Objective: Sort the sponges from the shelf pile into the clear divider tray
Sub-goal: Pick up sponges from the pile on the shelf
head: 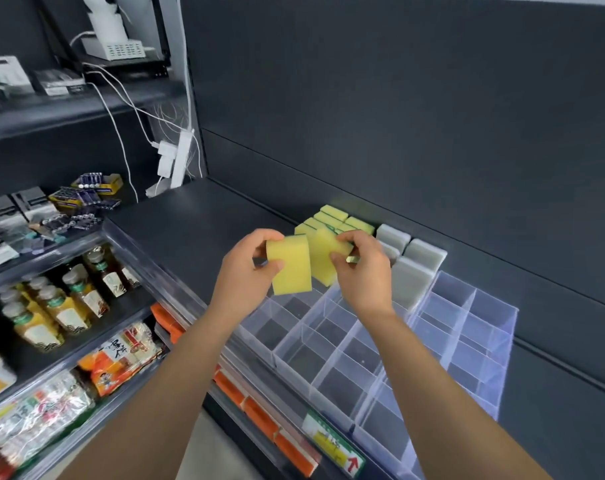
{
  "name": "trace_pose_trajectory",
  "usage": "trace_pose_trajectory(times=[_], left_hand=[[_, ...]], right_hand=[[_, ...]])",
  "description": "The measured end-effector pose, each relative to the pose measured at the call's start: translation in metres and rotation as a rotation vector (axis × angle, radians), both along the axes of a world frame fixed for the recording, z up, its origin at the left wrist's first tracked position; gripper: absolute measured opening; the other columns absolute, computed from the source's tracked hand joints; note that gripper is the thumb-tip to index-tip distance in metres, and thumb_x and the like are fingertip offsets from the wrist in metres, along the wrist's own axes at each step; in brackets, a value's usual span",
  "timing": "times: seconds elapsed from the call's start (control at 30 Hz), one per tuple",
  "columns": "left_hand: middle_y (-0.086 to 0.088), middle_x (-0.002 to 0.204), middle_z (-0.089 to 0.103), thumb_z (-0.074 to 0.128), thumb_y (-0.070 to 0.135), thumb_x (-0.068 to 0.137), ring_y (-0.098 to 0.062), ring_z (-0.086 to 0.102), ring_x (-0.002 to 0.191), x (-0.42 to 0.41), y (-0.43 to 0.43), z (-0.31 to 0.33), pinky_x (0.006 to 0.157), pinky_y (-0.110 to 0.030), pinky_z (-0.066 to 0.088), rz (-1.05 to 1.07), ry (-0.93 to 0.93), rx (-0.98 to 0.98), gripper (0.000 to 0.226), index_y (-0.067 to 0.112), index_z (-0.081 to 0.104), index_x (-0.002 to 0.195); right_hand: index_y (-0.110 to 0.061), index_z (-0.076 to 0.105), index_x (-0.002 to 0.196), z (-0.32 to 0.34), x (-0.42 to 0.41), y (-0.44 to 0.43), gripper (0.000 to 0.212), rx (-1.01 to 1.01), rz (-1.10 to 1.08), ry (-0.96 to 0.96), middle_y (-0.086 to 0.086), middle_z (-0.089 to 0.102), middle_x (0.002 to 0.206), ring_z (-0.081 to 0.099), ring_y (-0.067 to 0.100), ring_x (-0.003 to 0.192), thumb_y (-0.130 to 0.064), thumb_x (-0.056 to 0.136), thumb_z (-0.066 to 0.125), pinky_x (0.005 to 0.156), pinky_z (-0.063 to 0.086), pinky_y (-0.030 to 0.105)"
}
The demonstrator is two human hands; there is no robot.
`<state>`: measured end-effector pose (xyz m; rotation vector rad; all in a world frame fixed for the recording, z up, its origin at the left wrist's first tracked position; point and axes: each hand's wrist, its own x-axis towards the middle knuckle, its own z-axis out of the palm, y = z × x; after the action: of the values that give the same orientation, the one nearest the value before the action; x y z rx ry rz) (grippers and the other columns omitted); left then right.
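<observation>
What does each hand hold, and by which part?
Left hand pinches one yellow sponge by its left edge; right hand grips second yellow sponge by its right end.

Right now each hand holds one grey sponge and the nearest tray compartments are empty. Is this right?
Only the colour is wrong: the head view shows a yellow sponge in the left hand and another in the right hand. The nearest tray compartments are empty.

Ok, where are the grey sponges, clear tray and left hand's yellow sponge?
Grey foam sponges [412,282]: head view, front sponge's face.
Clear plastic divider tray [332,365]: head view, divider wall.
Yellow rectangular foam sponge [292,268]: head view, broad face.
</observation>
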<state>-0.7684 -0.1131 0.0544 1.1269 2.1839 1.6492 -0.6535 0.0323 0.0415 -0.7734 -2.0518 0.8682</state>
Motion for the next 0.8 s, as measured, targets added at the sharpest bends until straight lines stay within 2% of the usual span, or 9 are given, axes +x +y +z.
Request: trace_pose_trajectory(times=[0.07, 0.17, 0.27, 0.37, 0.57, 0.7, 0.8], left_hand=[[0.011, 0.103, 0.063, 0.065, 0.001, 0.082, -0.007, 0.060, 0.096, -0.013, 0.003, 0.000, 0.077, -0.019, 0.049, -0.022, 0.006, -0.002, 0.038, 0.033, 0.057, 0.101], [0.012, 0.103, 0.063, 0.064, 0.001, 0.082, -0.006, 0.059, 0.095, -0.034, 0.008, 0.000, 0.076, -0.018, 0.048, -0.065, 0.003, -0.016, 0.037, 0.032, 0.058, 0.102], [0.011, 0.103, 0.063, 0.063, 0.001, 0.082, -0.006, 0.059, 0.094, -0.052, 0.015, 0.001, 0.074, -0.015, 0.047, -0.111, 0.001, -0.026, 0.036, 0.029, 0.059, 0.103], [0.012, 0.103, 0.062, 0.063, 0.001, 0.082, -0.003, 0.058, 0.093, -0.065, 0.024, 0.001, 0.069, -0.009, 0.044, -0.163, 0.009, -0.038, 0.037, 0.032, 0.057, 0.101], [0.012, 0.105, 0.062, 0.064, 0.000, 0.082, -0.006, 0.059, 0.096, -0.083, 0.039, -0.007, 0.074, -0.017, 0.046, -0.236, 0.010, -0.044, 0.041, 0.036, 0.056, 0.101], [0.009, 0.109, 0.060, 0.062, 0.000, 0.083, -0.010, 0.058, 0.096, -0.092, 0.046, -0.011, 0.075, -0.023, 0.050, -0.262, 0.047, -0.086, 0.038, 0.032, 0.057, 0.103], [0.011, 0.112, 0.059, 0.061, 0.000, 0.084, -0.009, 0.056, 0.099, -0.097, 0.051, -0.014, 0.072, -0.017, 0.044, -0.312, 0.089, -0.139, 0.036, 0.030, 0.058, 0.105]], right_hand=[[-0.017, 0.062, 0.105, -0.003, -0.008, 0.001, 0.023, 0.019, -0.031, -0.049, 0.000, 0.058, 0.103, 0.050, 0.003, 0.071, -0.007, 0.085, 0.066, 0.074, 0.051, 0.032], [-0.017, 0.062, 0.108, -0.007, -0.017, 0.000, 0.024, 0.048, -0.073, -0.142, 0.000, 0.057, 0.108, 0.051, 0.009, 0.074, -0.006, 0.086, 0.063, 0.075, 0.049, 0.030], [-0.017, 0.060, 0.108, -0.009, -0.025, 0.000, 0.023, 0.064, -0.117, -0.211, 0.000, 0.058, 0.110, 0.055, 0.017, 0.074, -0.006, 0.088, 0.060, 0.068, 0.042, 0.027], [-0.017, 0.060, 0.106, -0.006, -0.028, 0.002, 0.022, 0.104, -0.154, -0.268, 0.000, 0.058, 0.107, 0.052, 0.017, 0.071, -0.005, 0.087, 0.059, 0.064, 0.039, 0.027], [-0.014, 0.062, 0.102, -0.010, -0.034, -0.003, 0.023, 0.182, -0.194, -0.347, 0.004, 0.058, 0.103, 0.054, 0.025, 0.066, 0.000, 0.084, 0.059, 0.063, 0.049, 0.034], [-0.012, 0.065, 0.103, -0.024, -0.037, -0.004, 0.023, 0.189, -0.221, -0.421, 0.007, 0.060, 0.104, 0.059, 0.028, 0.077, 0.000, 0.083, 0.062, 0.065, 0.048, 0.032], [-0.010, 0.066, 0.103, -0.035, -0.034, -0.004, 0.024, 0.236, -0.261, -0.467, 0.009, 0.062, 0.102, 0.059, 0.031, 0.088, -0.001, 0.081, 0.064, 0.066, 0.047, 0.032]])
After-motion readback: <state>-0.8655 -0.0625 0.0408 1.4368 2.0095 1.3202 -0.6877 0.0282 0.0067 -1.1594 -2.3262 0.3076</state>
